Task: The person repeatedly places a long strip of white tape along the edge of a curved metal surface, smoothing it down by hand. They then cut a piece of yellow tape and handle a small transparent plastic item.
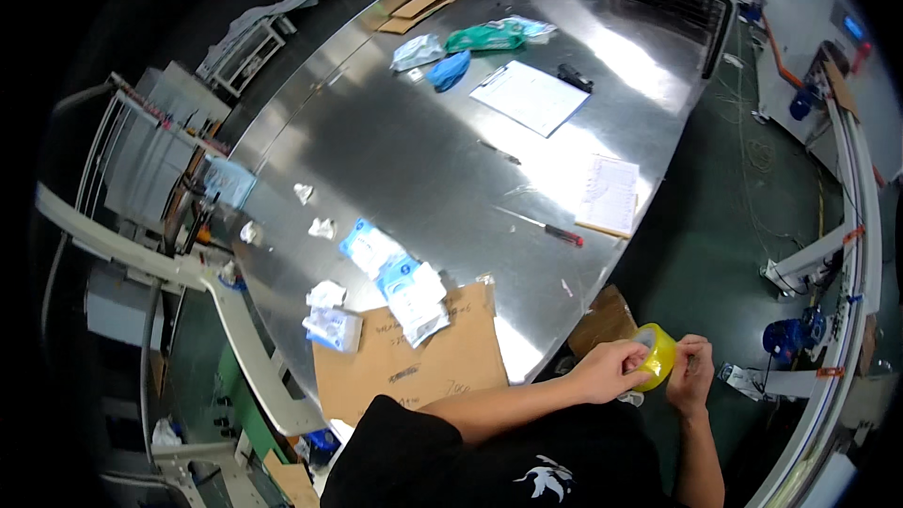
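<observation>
A roll of yellow packing tape (662,357) is off the table's near right edge, in front of my body. My left hand (608,373) grips it from the left, fingers at the roll's inner opening. Close against its right side is my right hand (692,374), fingers curled together. Whether a tape end is pinched there is too small to make out. Beneath and beyond my hands sits a piece of brown cardboard (605,321), below table height.
The metal table (376,132) carries a cardboard sheet (404,367), wipe packs (400,277), crumpled tissues (323,228), a screwdriver (555,231), a notepad (609,196), a clipboard (531,99) and a blue glove (449,71). Machine frames stand on both sides.
</observation>
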`<state>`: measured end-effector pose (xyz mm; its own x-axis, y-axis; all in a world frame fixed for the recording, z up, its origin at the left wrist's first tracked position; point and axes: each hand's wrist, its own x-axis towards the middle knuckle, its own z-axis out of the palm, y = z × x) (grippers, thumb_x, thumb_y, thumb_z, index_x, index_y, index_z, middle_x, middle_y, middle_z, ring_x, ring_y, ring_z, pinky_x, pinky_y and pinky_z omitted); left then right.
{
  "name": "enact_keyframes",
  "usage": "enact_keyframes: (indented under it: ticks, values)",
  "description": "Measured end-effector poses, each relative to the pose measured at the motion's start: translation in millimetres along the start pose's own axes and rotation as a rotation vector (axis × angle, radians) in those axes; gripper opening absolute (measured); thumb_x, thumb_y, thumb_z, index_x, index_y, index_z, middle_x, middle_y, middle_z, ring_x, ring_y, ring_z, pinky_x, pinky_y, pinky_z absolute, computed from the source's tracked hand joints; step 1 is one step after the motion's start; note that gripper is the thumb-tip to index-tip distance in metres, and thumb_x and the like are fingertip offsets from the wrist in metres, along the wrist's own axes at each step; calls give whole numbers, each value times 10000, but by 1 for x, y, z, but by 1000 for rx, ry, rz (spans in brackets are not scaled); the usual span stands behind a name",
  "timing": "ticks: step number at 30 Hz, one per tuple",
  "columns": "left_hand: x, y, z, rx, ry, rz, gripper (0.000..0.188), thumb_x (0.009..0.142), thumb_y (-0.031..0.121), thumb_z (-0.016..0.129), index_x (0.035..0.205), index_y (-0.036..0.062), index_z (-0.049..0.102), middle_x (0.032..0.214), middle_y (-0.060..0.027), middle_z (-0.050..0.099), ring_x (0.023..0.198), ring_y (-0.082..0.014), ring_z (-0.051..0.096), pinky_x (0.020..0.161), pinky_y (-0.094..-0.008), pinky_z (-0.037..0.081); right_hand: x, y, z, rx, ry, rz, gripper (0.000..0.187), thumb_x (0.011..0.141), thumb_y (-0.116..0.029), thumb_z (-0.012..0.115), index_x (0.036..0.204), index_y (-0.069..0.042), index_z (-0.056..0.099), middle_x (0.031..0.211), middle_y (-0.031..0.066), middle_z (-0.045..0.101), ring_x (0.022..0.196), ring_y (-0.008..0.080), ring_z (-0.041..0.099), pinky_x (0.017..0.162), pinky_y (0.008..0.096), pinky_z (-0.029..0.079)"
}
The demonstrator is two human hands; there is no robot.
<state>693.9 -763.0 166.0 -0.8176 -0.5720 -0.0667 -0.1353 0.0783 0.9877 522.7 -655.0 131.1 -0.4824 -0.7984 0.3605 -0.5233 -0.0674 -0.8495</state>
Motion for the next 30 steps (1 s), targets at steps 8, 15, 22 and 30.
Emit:
enact_keyframes:
  ticks: [8,15,22,30]
  values:
    - [-2,-11,-2,1,219,-150,214,792,141,723,916,3,617,718,-42,593,630,-114,544,608,-267,465,21,-21,20,40,-46,-139,185,829,91,563,931,-36,475,903,123,575,798,237,589,710,311,478]
    - [7,-18,-16,-11,250,-363,247,820,145,712,1000,7,614,820,-14,587,663,-82,536,623,-227,458,22,-43,24,182,-37,-39,127,871,41,577,910,-29,478,886,109,580,737,198,581,663,281,469]
    - [-1,-4,-35,227,50,-178,307,839,204,688,1091,47,611,1140,-150,549,838,-222,601,751,-321,500,36,-46,37,207,-120,-43,90,882,23,564,890,-25,488,892,115,573,740,201,573,668,288,468]
    - [-13,-14,-73,296,131,-204,247,822,197,689,1003,34,650,1139,-158,608,956,-288,623,786,-342,502,52,-70,68,228,-289,-129,72,877,11,567,869,-14,499,882,137,572,768,236,597,688,314,485]
